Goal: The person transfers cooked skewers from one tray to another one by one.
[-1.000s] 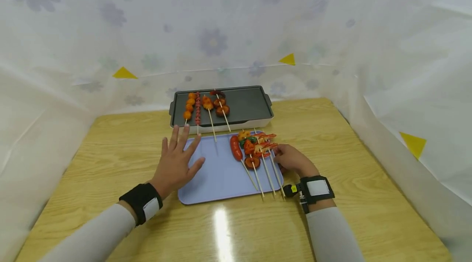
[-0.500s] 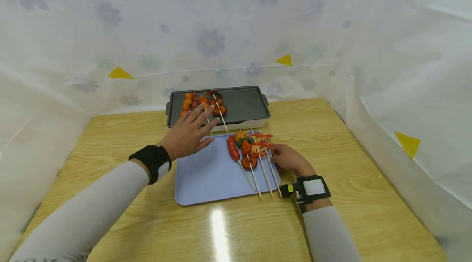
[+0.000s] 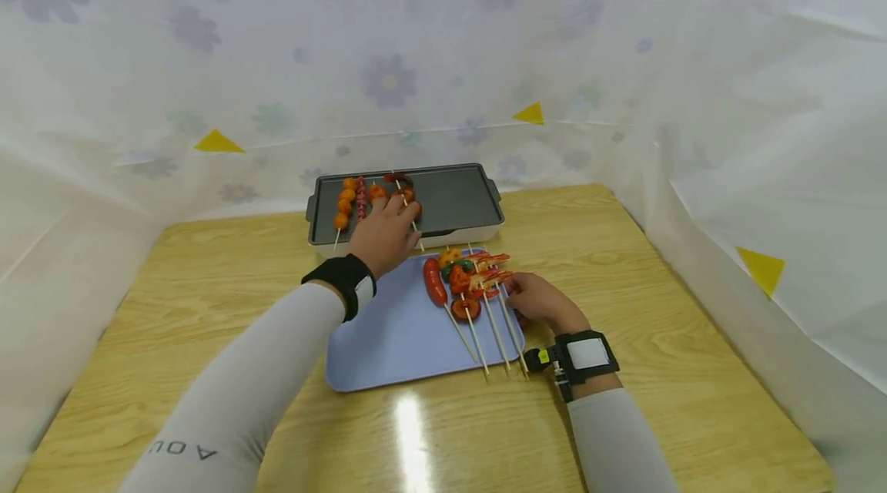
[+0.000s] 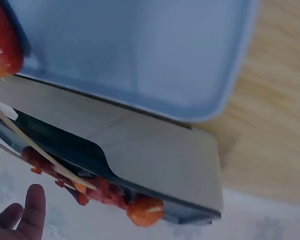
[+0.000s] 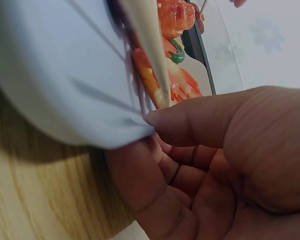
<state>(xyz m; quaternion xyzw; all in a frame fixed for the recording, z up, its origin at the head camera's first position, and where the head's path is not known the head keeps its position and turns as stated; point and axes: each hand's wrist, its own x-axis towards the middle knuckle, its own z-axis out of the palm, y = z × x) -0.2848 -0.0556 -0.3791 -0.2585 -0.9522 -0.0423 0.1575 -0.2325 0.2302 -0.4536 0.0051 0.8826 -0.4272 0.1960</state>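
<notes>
My left hand (image 3: 384, 239) reaches over the front of the grill pan (image 3: 457, 196), fingers spread above the food skewers. It is nearest a skewer of brown mushroom slices (image 3: 406, 189), partly hidden behind the fingers. In the left wrist view, the visible fingers (image 4: 32, 210) are apart from the skewer sticks. My right hand (image 3: 543, 300) pinches the right rim of the lilac tray (image 3: 374, 350) between thumb and fingers. On that tray lie a sausage skewer (image 3: 434, 283), shrimp skewers (image 3: 488, 280) and a mixed skewer with a mushroom slice (image 3: 466, 310).
A skewer of orange balls (image 3: 344, 205) and a thin red meat skewer (image 3: 360, 196) lie at the grill's left. The grill stands behind the tray on a wooden table (image 3: 229, 285). White flowered sheeting (image 3: 277, 54) surrounds the table.
My left hand has moved forward and right, from the tray's left edge to above the grill's skewers. The right hand stays at the tray's rim.
</notes>
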